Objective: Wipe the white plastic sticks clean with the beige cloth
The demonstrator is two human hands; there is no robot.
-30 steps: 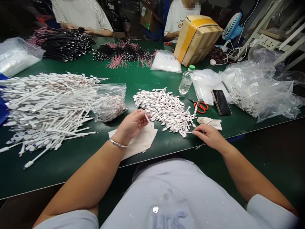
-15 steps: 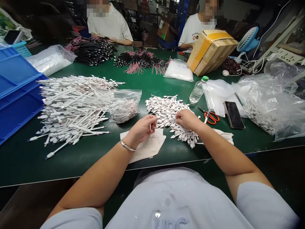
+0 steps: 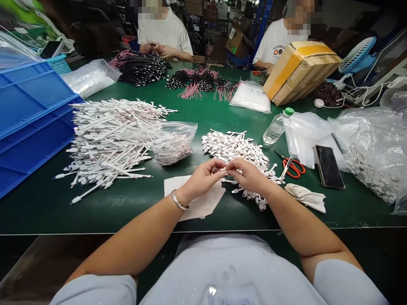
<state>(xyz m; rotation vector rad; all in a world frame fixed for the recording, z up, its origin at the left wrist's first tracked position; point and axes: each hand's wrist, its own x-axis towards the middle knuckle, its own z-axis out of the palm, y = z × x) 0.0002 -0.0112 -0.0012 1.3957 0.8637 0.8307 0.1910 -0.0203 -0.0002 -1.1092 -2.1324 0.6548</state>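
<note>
My left hand point(image 3: 203, 180), with a bracelet at its wrist, is closed in a pinch above a white cloth point(image 3: 197, 203). Fingertip to fingertip with it, my right hand point(image 3: 251, 176) is closed too, over the near side of a pile of short white cables point(image 3: 233, 146). A bit of a short white cable shows between the fingers; most of it is hidden by them. To the left lie a larger heap of longer white cables point(image 3: 108, 140) and a clear bag of cables point(image 3: 174, 148).
Right of my hands are a water bottle point(image 3: 276, 128), red-handled scissors point(image 3: 294, 168), a crumpled white cloth point(image 3: 307, 197), a phone point(image 3: 329, 166) and plastic bags point(image 3: 375, 148). Blue crates point(image 3: 34, 110) border the left. Black cable bundles point(image 3: 140, 67), a carton point(image 3: 300, 72) and two people are across the table.
My right hand has come away from the pile and moved left to meet my left hand, which moved slightly right. The view has shifted, and everything on the table appears further right.
</note>
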